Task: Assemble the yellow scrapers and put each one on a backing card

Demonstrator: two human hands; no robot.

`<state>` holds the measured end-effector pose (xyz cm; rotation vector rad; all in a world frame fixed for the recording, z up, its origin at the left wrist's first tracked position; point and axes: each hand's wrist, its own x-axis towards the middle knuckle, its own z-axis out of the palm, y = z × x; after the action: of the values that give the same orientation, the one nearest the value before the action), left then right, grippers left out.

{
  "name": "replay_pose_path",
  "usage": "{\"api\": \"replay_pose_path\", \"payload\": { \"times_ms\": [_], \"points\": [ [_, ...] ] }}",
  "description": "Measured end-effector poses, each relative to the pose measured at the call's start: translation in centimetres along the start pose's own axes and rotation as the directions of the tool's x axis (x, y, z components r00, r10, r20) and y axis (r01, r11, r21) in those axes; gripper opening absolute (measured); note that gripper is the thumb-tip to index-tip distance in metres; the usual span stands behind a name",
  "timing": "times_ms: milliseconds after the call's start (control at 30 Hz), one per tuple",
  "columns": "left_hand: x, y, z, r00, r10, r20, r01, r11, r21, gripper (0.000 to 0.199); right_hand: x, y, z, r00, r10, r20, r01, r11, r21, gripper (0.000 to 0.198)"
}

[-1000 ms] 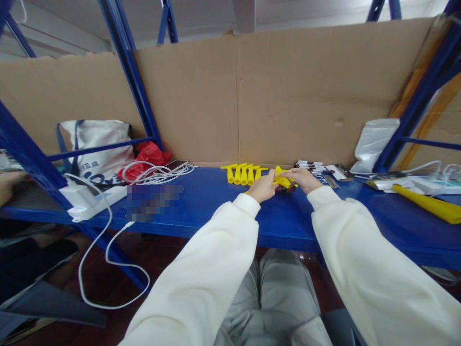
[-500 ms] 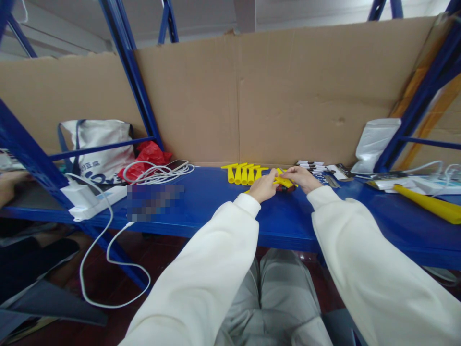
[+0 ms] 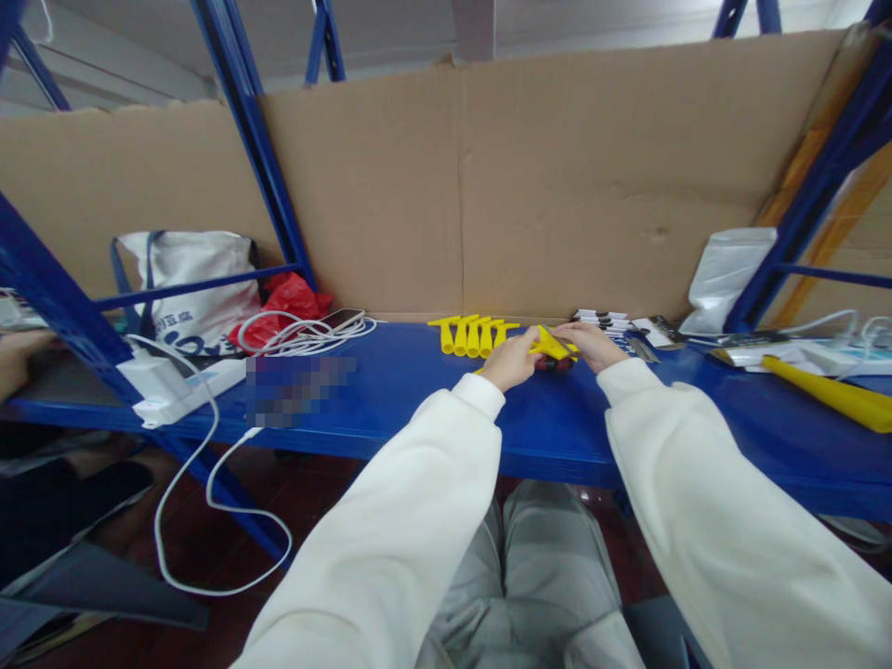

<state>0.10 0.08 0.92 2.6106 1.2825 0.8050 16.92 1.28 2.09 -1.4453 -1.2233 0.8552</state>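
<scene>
Your left hand (image 3: 512, 361) is pinching a yellow piece (image 3: 556, 347); your right hand (image 3: 592, 346) is touching its edge, fingers possibly pinching, I cannot tell.

1. Two hands, just right of center: one left hand (image 3: 512, 360), one right hand (image 3: 592, 346).
2. Five yellow T-shaped pieces (image 3: 474, 344), mid-frame.
3. At least one yellow piece (image 3: 553, 344) between the hands, partly hidden.
4. One long yellow object (image 3: 832, 395), right edge.
5. One tote bag (image 3: 195, 311), one red bag (image 3: 299, 295), left side.

I wear loose, cream-white long sleeves (image 3: 397, 511), softly creased, gathered into snug plain cuffs (image 3: 478, 396) behind my bare fingers (image 3: 575, 335), and rumpled grey trousers (image 3: 557, 548).
</scene>
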Motion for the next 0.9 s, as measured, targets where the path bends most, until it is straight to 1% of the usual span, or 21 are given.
{"api": "replay_pose_path", "payload": {
  "times_ms": [133, 367, 567, 700, 900],
  "points": [
    [-0.14, 0.11, -0.25, 1.000, 0.024, 0.002, -0.024, 1.000, -0.020, 0.030, 0.01, 0.09, 0.02, 1.000, 0.018, 0.009, -0.017, 1.000, -0.022, 0.011],
    [-0.38, 0.34, -0.69, 1.000, 0.021, 0.021, -0.021, 0.999, 0.042, 0.030, -0.25, 0.03, 0.24, 0.999, 0.041, -0.020, -0.041, 0.999, -0.009, 0.018],
    [-0.39, 0.36, -0.76, 1.000, 0.011, 0.024, -0.012, 0.998, 0.054, 0.027, 0.17, 0.41, 0.06, 0.999, 0.037, 0.020, -0.037, 0.999, 0.012, 0.019],
    [-0.36, 0.25, -0.68, 1.000, 0.017, 0.023, -0.019, 0.998, 0.066, 0.025, 0.31, 0.65, -0.06, 0.999, 0.021, 0.031, -0.021, 1.000, 0.017, 0.017],
    [-0.46, 0.25, -0.68, 0.999, 0.031, 0.022, -0.033, 0.997, 0.074, 0.027, -0.15, 0.33, 0.07, 0.998, 0.061, 0.024, -0.062, 0.997, 0.047, 0.010]
  ]
}}
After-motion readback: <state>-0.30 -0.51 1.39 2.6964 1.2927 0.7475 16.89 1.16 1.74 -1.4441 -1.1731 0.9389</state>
